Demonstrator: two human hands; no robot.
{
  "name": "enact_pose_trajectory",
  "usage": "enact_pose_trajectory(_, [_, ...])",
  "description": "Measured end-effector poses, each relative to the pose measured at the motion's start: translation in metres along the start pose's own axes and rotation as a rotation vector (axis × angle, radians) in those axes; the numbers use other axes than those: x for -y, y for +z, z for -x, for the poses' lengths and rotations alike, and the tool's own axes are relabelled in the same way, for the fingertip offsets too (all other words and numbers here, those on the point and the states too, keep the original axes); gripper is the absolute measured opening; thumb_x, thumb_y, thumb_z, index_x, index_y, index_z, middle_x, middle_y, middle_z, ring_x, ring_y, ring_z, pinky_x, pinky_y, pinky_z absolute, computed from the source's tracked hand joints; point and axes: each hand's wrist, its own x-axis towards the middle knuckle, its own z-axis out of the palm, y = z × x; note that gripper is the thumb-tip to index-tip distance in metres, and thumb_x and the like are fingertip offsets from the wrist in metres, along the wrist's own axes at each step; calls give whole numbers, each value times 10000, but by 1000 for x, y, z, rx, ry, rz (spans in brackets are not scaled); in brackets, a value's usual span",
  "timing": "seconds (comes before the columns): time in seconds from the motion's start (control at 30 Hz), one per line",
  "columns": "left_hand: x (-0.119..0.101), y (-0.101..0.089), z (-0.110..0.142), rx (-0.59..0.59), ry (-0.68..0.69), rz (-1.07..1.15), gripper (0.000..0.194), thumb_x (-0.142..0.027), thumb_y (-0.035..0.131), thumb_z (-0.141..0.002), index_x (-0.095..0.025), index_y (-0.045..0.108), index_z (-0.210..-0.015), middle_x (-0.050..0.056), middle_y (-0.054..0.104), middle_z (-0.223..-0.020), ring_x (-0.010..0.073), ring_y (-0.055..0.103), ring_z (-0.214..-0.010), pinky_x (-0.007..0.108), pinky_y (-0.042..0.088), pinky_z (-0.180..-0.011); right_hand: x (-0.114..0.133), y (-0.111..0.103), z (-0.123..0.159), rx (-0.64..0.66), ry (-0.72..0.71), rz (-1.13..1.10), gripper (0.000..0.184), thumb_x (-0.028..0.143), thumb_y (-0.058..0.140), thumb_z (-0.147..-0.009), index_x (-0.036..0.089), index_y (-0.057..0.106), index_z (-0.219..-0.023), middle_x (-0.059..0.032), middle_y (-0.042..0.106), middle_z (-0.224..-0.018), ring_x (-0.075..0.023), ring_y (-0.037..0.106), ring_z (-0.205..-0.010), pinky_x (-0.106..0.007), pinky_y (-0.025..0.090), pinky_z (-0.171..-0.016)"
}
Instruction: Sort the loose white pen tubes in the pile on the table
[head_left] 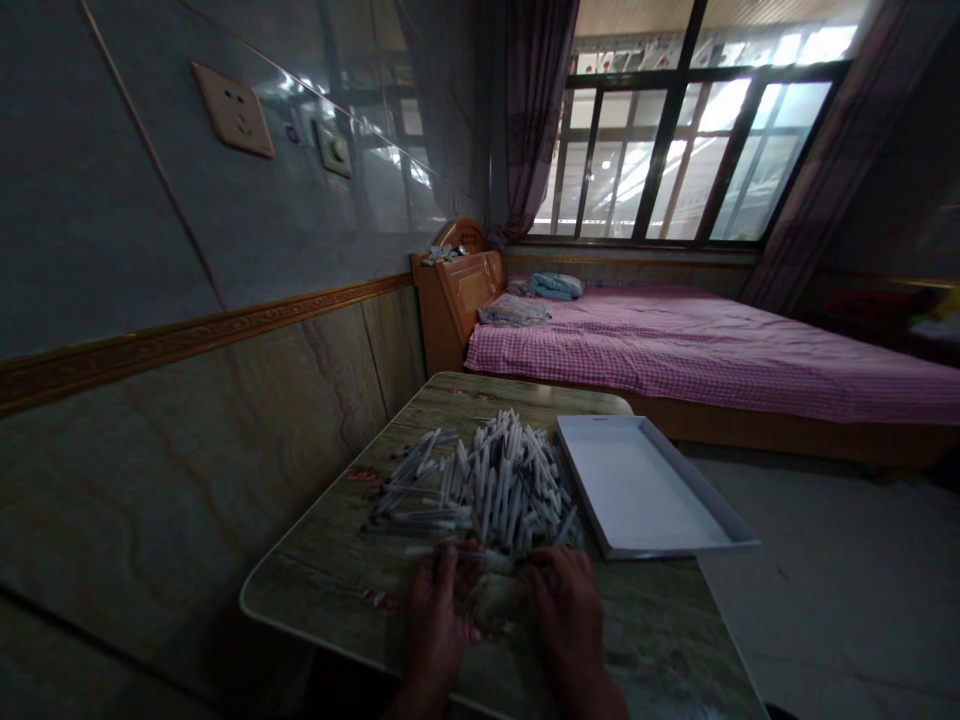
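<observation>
Low over the near part of the table, my left hand point(439, 605) is closed round a slim pen point(499, 560) with a pale, see-through barrel, blurred by motion. My right hand point(564, 605) has its fingers pinched at the pen's dark right end; whether a separate small cap is between them I cannot tell. Just beyond my hands lies a large heap of white pens point(502, 480), jumbled in many directions. To its left is a looser group of pens point(405, 480) with black ends, mostly pointing left.
A shallow white tray point(652, 485) lies at the table's right side, its near right corner past the edge. The green marble-patterned table point(322, 570) stands close to the tiled wall point(187, 480). Behind it is a bed point(675, 340) with a pink checked cover.
</observation>
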Motion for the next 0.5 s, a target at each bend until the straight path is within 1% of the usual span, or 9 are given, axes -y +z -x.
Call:
enact_pose_trajectory(0.17, [2,-1,-2,14,7,-34,279,-465,686,-786,-252,594,-941,88,775,-1045,299,760,-886,201,389,-289,2,3,-1,20,67,108,176,164,557,-827,266,691,-874,-6,684,-854,-216,570,-844,-319,413,-773])
enact_pose_trajectory(0.27, [2,-2,-1,28,29,-42,325,-482,721,-745,-254,597,-940,84,778,-1025,306,760,-873,206,392,-290,-1,6,0,-11,67,120,197,190,547,-827,262,697,-934,-19,696,-871,-225,580,-849,-323,431,-765])
enact_pose_trajectory(0.4, [0,-2,1,36,41,-41,374,-468,776,-697,-246,608,-945,101,781,-1001,312,762,-837,201,389,-298,-4,5,0,-49,64,73,188,272,529,-888,251,701,-962,-36,709,-901,-223,603,-851,-326,459,-768])
enact_pose_trajectory(0.5, [-1,-1,3,48,44,-47,372,-475,781,-686,-249,617,-931,96,788,-966,308,763,-814,200,396,-313,1,3,0,-25,50,3,218,344,507,-944,251,704,-960,-42,707,-919,-213,617,-881,-320,469,-793])
